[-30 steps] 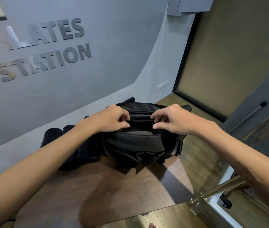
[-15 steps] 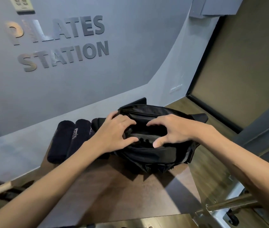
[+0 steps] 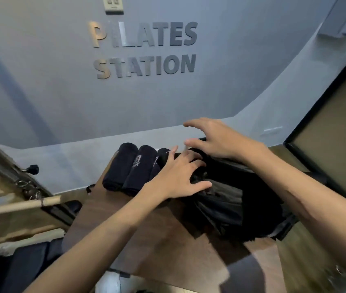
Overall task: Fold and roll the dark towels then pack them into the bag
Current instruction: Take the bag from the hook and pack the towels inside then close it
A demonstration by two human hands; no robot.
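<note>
A black bag [image 3: 229,199] lies on the brown wooden table [image 3: 168,246], right of centre. Three rolled dark towels [image 3: 125,168] lie side by side just left of it, the rightmost partly hidden behind my left hand. My left hand [image 3: 178,176] rests with spread fingers on the bag's left top edge and holds nothing. My right hand [image 3: 216,140] hovers open above the bag's far edge, fingers apart and pointing left toward the towels. The bag's opening is dark and I cannot see inside.
A grey wall with "PILATES STATION" lettering [image 3: 144,49] stands right behind the table. A metal frame with a wooden bar [image 3: 20,205] is at the left. Wood floor and a dark-framed panel [image 3: 332,157] are at the right.
Both hands have let go of the bag's opening. The right hand has lifted and opened toward the towels; the left has spread flat. The view has turned left.
</note>
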